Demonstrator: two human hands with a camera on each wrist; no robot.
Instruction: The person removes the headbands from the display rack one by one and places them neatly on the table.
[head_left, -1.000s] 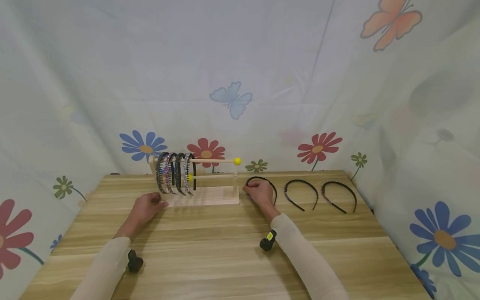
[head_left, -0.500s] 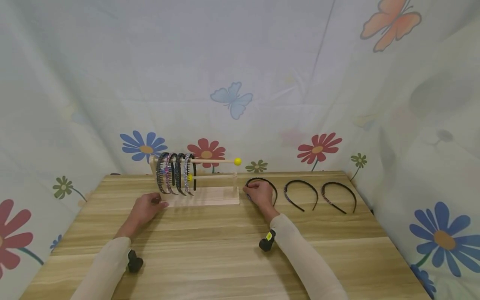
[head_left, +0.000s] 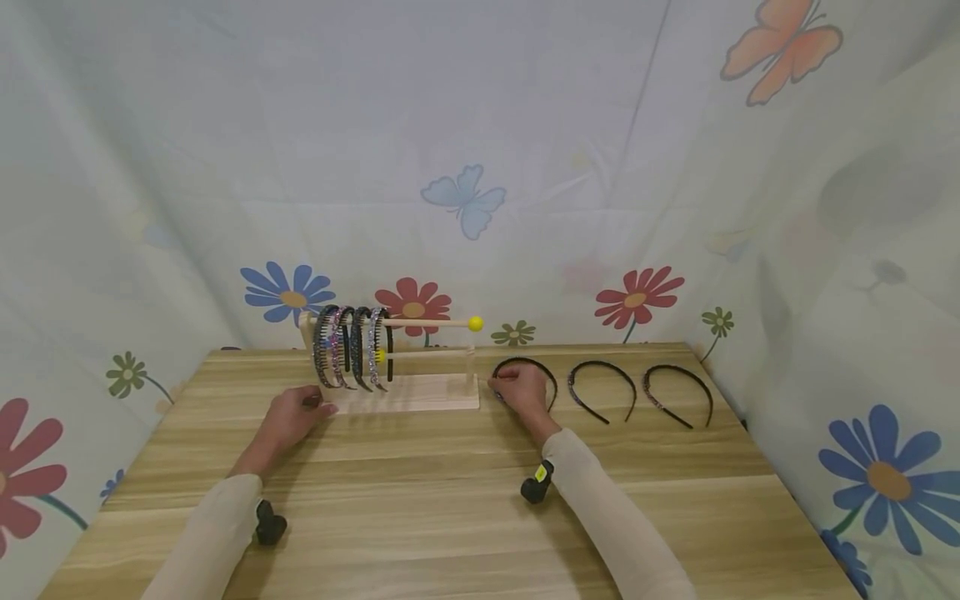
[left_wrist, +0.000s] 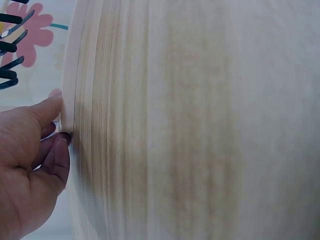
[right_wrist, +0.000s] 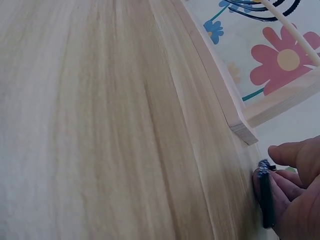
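My left hand (head_left: 295, 414) grips the left end of the wooden stand's base, its thumb on the base (left_wrist: 68, 95) in the left wrist view. On the upper rod of this stand (head_left: 431, 322) hang several toothed headbands (head_left: 357, 346), some glittery, bunched at the left. My right hand (head_left: 522, 387) is right of the stand and holds the left side of a black headband (head_left: 553, 383) between thumb and fingers. In the right wrist view that headband (right_wrist: 266, 200) shows a sparkly strip near the fingertips. The hand hides part of the hoop.
Two more dark headbands, one nearer (head_left: 602, 363) and one farther right (head_left: 678, 367), lie on the wooden table (head_left: 420, 508). Yellow balls cap the upper rod (head_left: 476, 323) and a lower rod (head_left: 380, 355). A floral curtain (head_left: 360, 167) hangs behind.
My right hand and the headband in it have shifted very slightly to the right. The left hand, the stand and the other headbands stay put.
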